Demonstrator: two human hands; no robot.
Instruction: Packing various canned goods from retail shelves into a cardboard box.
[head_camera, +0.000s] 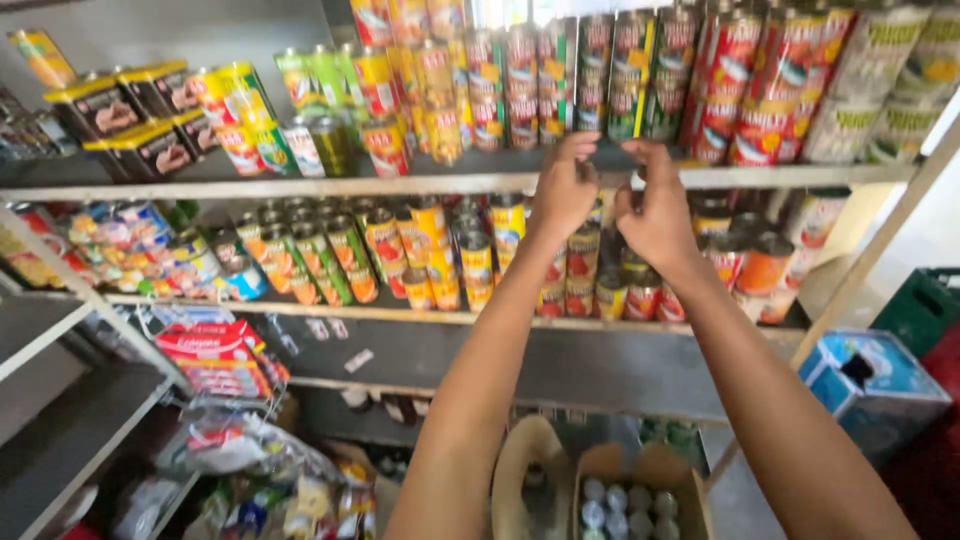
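Note:
Both my arms reach up to the front edge of the upper metal shelf (300, 187). My left hand (563, 192) and my right hand (655, 212) are close together, backs toward me, fingers curled and pinched just under the rim. Nothing shows between the fingertips. Right behind the hands stand stacked tall tins (600, 80) with red, green and yellow labels. Below my wrists, smaller tins (440, 250) with orange and green labels fill the middle shelf.
Dark yellow-lidded tins (130, 120) sit at upper left. Red boxed packs (215, 350) and hanging plastic packets (250, 450) are at lower left. An open cardboard box of capped bottles (630, 500) stands below, with a blue carton (870, 380) and green crate (925, 310) at right.

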